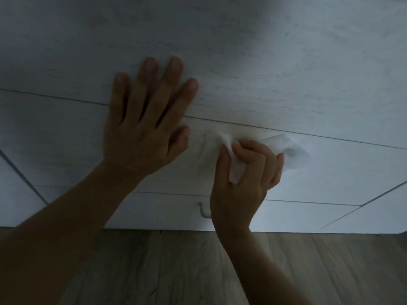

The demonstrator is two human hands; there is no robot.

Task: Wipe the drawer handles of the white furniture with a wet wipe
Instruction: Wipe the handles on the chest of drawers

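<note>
Two hands at work on the pale, wood-grained white furniture (pixel 286 62). Left hand (pixel 141 128): spread flat, bracing the front near the top edge of the upper drawer. Right hand (pixel 244 172): fist closed around the crumpled white wet wipe (pixel 236 168), apparently over that drawer's handle, which is hidden. Advised: keep the brace, wrap fully, stroke along the bar. Lower drawer's curved white handle (pixel 203 211): seemingly untouched.
</note>
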